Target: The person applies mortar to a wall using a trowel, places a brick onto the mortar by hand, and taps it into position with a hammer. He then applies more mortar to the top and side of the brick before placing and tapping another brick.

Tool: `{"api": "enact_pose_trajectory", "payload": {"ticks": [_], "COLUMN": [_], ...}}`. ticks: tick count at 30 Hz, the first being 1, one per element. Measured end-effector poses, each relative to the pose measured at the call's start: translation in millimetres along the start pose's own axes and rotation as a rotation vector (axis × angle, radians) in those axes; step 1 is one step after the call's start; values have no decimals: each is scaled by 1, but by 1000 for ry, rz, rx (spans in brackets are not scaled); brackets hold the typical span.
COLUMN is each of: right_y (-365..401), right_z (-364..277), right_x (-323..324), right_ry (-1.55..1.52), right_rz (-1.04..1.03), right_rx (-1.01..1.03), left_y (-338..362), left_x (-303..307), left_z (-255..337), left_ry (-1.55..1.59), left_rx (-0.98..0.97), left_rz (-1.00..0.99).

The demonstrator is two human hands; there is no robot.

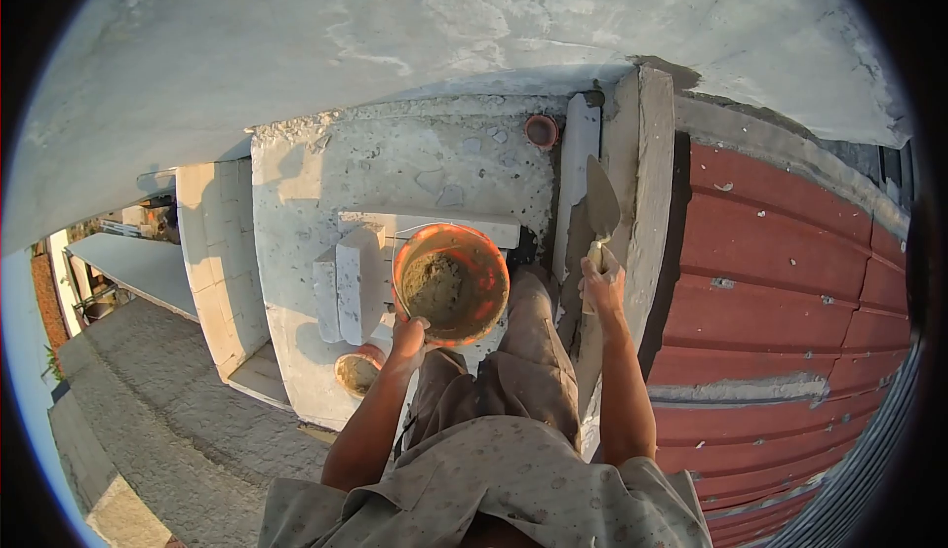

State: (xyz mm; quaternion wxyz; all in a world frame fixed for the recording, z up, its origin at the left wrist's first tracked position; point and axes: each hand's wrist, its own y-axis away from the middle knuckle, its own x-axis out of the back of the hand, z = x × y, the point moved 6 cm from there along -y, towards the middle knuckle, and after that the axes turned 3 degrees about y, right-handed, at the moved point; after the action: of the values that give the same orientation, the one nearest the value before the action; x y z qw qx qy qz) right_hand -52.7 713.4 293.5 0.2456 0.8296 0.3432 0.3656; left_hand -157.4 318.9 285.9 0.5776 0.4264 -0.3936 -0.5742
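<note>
Because the right hand (599, 283) is wrapped around only the handle of the trowel (600, 202), fingers closed in a fist and blade pointing away over the narrow concrete upstand (647, 183), a knock on that edge could twist the tool loose. It would then slide onto the red roof sheets (780, 281) to the right.

The left hand (408, 336) pinches the near rim of the orange bucket (486, 286), thumb over the lip and fingers under it. The bucket sits beside the person's trouser leg (528, 351), against the pale blocks (348, 281) on the concrete slab (395, 163). It holds a heap of mortar (433, 286), so a one-point grip on the rim could let it tip and spill.

The slab ends just left of the blocks, with paving (148, 400) far below. A shove that way could send a block, or the small pot (357, 370) near the edge, over the side.

The feet are hidden under the legs and bucket, so the footing cannot be judged. The bucket's handle is probably the thin wire across its top, though the view is too coarse to be sure. The contents of the small red cup (541, 130) cannot be made out.
</note>
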Motion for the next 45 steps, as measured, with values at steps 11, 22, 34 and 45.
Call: {"api": "enact_pose_trajectory", "payload": {"ticks": [11, 22, 34, 45], "right_y": [-234, -338, -322, -303], "right_z": [-4, -70, -45, -46], "right_x": [-79, -118, -83, -76], "right_ry": [-933, -889, 138, 152], "right_rz": [-115, 92, 245, 271], "right_rx": [-343, -385, 30, -57], "left_y": [-23, -41, -77, -48], "left_x": [49, 68, 85, 31], "left_z": [-30, -79, -93, -50], "left_ry": [-113, -57, -672, -110], "left_rx": [-85, 185, -291, 69], "left_rz": [12, 278, -124, 249]}}
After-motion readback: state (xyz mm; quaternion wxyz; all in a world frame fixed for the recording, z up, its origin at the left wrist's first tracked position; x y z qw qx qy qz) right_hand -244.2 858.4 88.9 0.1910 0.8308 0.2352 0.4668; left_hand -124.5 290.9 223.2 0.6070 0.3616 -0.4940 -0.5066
